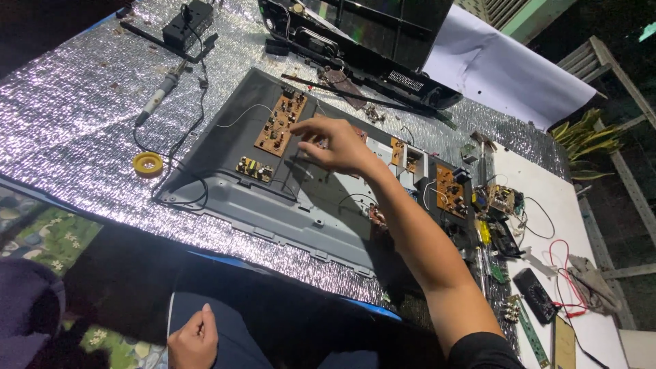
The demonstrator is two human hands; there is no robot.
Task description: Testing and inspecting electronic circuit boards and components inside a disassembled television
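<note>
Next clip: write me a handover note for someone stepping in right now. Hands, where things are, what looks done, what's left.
Right hand: reaching over the grey back panel, fingers bent, beside the brown circuit board; whether it grips anything cannot be told.
Left hand: loosely closed, empty, resting on the lap.
Things: small board below the brown one; more boards on the panel's right; soldering iron and yellow solder roll on the foil mat, left.
Done: panel lies open, boards exposed.
Left: boards remain on the panel.
</note>
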